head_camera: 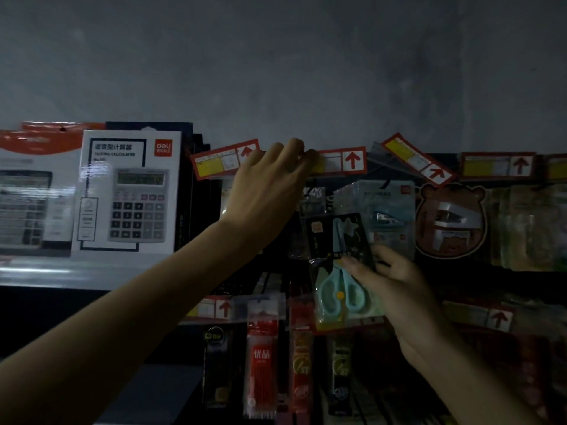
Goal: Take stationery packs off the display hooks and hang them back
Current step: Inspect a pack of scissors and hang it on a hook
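Observation:
My right hand [395, 282] pinches a scissors pack [340, 265], a black card with mint-green scissors in clear plastic, held just below the top row of hooks. My left hand [270, 188] reaches up to that row, its fingertips on the price tag [340, 161] with a red arrow at a hook's end. The hook itself is hidden behind my fingers and the tag. Other packs hang behind: a pale blue stapler pack [388, 207] and a bear-shaped pack [451, 222].
White calculator boxes [129, 191] stand on a shelf at the left. A tilted price tag [417, 159] sits to the right of my left hand. A lower hook row carries red refill packs [260, 363] and dark pen packs [340, 372]. A grey wall rises above.

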Motion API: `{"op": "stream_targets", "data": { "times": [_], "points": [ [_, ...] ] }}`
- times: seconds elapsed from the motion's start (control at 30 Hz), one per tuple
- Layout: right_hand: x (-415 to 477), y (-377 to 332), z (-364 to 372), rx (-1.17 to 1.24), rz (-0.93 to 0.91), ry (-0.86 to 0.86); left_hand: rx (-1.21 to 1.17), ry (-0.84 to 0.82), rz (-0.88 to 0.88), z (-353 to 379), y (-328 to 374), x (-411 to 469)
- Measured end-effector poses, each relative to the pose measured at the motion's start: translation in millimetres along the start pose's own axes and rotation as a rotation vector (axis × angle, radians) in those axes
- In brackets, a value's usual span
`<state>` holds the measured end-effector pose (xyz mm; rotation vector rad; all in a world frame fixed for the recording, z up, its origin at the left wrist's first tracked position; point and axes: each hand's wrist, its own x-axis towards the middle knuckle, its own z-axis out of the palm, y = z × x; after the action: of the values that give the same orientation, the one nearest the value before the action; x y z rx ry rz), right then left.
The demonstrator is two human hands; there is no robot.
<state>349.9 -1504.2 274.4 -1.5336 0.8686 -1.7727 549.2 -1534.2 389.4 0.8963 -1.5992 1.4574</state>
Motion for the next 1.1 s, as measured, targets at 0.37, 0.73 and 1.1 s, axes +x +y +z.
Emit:
{"op": "stream_targets", "data": {
  "times": [0.37, 0.73, 1.1],
  "points": [
    [16, -8, 15, 0.049, -0.099, -0.022, -0.328, 0.041, -0.172, -14, -17, 29],
    [39, -11, 32, 0.113, -0.092, 0.007, -0.353, -0.017, -0.215, -20, -16, 31],
    [44, -3, 31, 0.1, -0.052, 0.014, -0.381, -0.009, -0.205, -18, -15, 28]
  ]
}}
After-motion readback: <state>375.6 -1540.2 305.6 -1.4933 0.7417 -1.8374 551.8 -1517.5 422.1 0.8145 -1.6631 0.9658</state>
